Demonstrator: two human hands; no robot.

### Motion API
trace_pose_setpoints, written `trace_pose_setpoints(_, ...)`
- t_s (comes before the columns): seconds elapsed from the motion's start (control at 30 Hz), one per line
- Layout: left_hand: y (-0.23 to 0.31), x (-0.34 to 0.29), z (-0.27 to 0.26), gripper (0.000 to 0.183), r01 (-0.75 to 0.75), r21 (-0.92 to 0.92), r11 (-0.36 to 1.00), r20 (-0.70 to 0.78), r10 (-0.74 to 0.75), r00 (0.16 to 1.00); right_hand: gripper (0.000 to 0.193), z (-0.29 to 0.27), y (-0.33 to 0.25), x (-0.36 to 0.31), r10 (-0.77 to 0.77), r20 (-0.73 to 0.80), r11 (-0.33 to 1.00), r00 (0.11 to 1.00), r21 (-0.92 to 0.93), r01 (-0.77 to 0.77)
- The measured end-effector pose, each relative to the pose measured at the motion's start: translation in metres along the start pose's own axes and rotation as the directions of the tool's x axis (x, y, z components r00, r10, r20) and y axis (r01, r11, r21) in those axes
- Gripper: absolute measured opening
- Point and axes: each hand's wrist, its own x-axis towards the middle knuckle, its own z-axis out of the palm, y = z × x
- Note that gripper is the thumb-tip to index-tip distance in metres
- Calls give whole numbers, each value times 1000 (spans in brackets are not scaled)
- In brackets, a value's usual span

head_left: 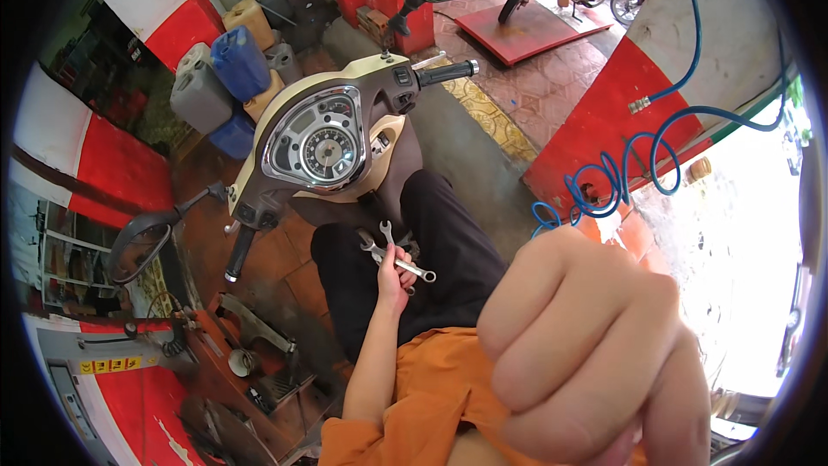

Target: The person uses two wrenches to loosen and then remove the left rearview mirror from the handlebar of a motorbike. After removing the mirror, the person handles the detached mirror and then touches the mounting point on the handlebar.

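Note:
Over my lap, my left hand (392, 284) is closed round two or so combination wrenches (414, 268). Their open ends stick out above the fingers, and one ring end points to the right. My right hand (586, 336) looms large and close at the lower right, fingers curled into a fist. Whatever may be inside that fist is hidden. In front of my knees stands a cream and brown scooter with a round speedometer (328, 153) in a chrome-edged dash. Neither hand touches its handlebar.
Plastic jerrycans (240, 60) stand beyond the scooter at the left. A coiled blue air hose (608, 185) hangs by the red and white wall at right. Behind, a motorbike stands on a red platform (530, 30). A cluttered workbench (250, 362) is at lower left.

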Motion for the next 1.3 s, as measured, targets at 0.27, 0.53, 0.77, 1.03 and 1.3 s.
trace_pose_setpoints(0.27,-1,1,0,35,-3,16,1000,-61,4,998,26,-18,-14,-7,70,-12,996,997,51,-69)
trace_pose_setpoints(0.53,-6,7,-9,35,9,102,995,-40,-5,999,28,-20,10,-4,171,-32,957,985,242,-159)
trace_pose_setpoints(0.77,-2,-2,17,35,-47,133,990,-104,61,993,37,25,85,-93,727,85,677,681,78,-732)
trace_pose_setpoints(1.03,-1,-17,14,36,-145,353,924,-79,184,980,32,77,118,-280,817,-85,480,570,-446,-755)
trace_pose_setpoints(1.3,3,-10,15,37,-281,311,908,-4,297,955,32,82,124,-260,860,-62,363,507,-624,-692)
